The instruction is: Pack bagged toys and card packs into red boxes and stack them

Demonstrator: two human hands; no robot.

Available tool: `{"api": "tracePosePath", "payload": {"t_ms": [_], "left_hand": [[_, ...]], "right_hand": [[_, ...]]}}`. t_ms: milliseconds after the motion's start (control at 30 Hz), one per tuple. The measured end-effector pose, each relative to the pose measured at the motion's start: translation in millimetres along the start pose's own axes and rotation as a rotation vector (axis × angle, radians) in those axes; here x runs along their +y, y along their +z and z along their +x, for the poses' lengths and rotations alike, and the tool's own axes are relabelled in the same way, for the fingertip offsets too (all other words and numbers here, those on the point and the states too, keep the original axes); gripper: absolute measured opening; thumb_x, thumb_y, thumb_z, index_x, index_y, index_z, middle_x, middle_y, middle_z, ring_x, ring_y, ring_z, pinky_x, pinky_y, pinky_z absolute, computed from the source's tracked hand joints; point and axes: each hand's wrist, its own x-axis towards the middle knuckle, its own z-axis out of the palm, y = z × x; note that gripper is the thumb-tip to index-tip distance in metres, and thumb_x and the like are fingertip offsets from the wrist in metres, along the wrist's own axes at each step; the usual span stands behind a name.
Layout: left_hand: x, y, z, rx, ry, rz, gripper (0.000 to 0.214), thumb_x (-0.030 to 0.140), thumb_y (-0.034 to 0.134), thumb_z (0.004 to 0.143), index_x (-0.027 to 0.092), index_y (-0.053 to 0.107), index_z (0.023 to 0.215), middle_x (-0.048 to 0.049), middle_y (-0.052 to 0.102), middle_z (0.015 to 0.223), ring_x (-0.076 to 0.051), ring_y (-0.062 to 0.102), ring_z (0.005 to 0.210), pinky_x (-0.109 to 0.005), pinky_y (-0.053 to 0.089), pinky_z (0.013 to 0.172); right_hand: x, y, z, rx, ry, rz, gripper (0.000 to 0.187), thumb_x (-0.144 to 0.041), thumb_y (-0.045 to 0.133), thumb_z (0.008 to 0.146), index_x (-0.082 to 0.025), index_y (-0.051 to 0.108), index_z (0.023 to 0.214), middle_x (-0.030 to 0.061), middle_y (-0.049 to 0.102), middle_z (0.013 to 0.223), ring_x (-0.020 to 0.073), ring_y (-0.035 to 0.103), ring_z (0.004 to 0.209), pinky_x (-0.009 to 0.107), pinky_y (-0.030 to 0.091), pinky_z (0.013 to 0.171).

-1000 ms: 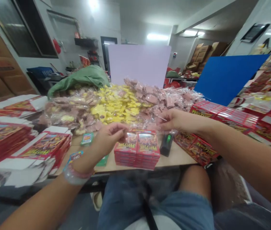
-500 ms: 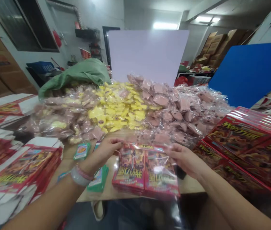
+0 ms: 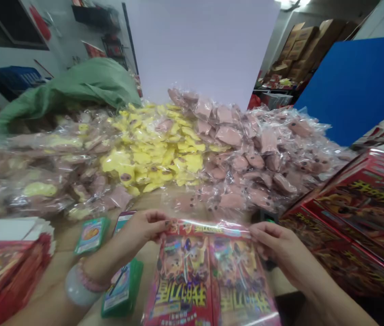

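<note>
Pinching the top edge of that clear plastic film (image 3: 208,228), your left hand (image 3: 144,228) and right hand (image 3: 276,244) have their fingers closed narrow on it, right at the near side of the wooden tabletop (image 3: 60,258). Inside the film, two red printed boxes (image 3: 208,280) sit side by side. The film looks slick, so a loose pinch could let it slip and tip the boxes toward you (glossy card on shiny plastic has little grip). On the far side, the crinkly heap of bagged yellow pieces (image 3: 151,154) and pink pieces (image 3: 246,154) could slump onto your hands if bumped. The red box stack (image 3: 355,222) on the right has sharp card corners that could snag the film, and green card packs (image 3: 122,290) lie just left.
</note>
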Motion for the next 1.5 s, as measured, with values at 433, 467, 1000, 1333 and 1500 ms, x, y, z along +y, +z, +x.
{"api": "tracePosePath", "payload": {"t_ms": [433, 467, 1000, 1333, 1500], "left_hand": [[0, -3.1, 2, -0.010, -0.126, 0.087, 0.013, 0.026, 0.060, 0.062, 0.014, 0.056, 0.064, 0.0031, 0.053, 0.049, -0.007, 0.046, 0.042, -0.019, 0.037, 0.044], [0, -3.2, 3, -0.015, -0.132, 0.094, 0.012, 0.025, 0.059, 0.062, 0.014, 0.055, 0.064, 0.0031, 0.053, 0.049, -0.007, 0.046, 0.042, -0.019, 0.037, 0.043], [2, -6.3, 13, -0.056, -0.130, 0.248, 0.030, 0.044, 0.063, 0.062, 0.016, 0.052, 0.058, 0.0030, 0.051, 0.044, -0.009, 0.047, 0.039, -0.018, 0.036, 0.040], [6, -6.9, 13, -0.079, -0.114, 0.294, 0.032, 0.046, 0.062, 0.063, 0.016, 0.051, 0.060, 0.0029, 0.051, 0.045, -0.009, 0.046, 0.041, -0.019, 0.035, 0.042], [5, -7.5, 13, -0.095, -0.078, 0.307, 0.029, 0.044, 0.059, 0.064, 0.016, 0.049, 0.061, 0.0047, 0.048, 0.046, -0.008, 0.043, 0.041, -0.019, 0.033, 0.042]], "right_hand": [[-4, 0, 13, 0.024, 0.094, -0.037, 0.039, -0.049, 0.076, 0.049, -0.016, 0.057, 0.056, -0.0036, 0.045, 0.041, 0.0059, 0.035, 0.038, 0.019, 0.027, 0.037], [-3, -1, 13, 0.017, 0.095, -0.040, 0.039, -0.049, 0.076, 0.050, -0.016, 0.056, 0.055, -0.0036, 0.046, 0.042, 0.0056, 0.035, 0.038, 0.019, 0.027, 0.037], [-1, -2, 19, 0.015, 0.041, -0.065, 0.033, -0.044, 0.071, 0.060, -0.016, 0.053, 0.057, -0.0044, 0.048, 0.045, 0.0048, 0.039, 0.038, 0.018, 0.029, 0.039], [-5, 4, 22, 0.078, -0.002, -0.189, 0.039, -0.051, 0.069, 0.054, -0.019, 0.047, 0.052, -0.0057, 0.044, 0.039, 0.0061, 0.036, 0.033, 0.020, 0.028, 0.035], [-3, 3, 23, 0.072, -0.018, -0.190, 0.041, -0.053, 0.068, 0.055, -0.019, 0.045, 0.052, -0.0062, 0.043, 0.040, 0.0054, 0.035, 0.033, 0.019, 0.027, 0.035]]}}
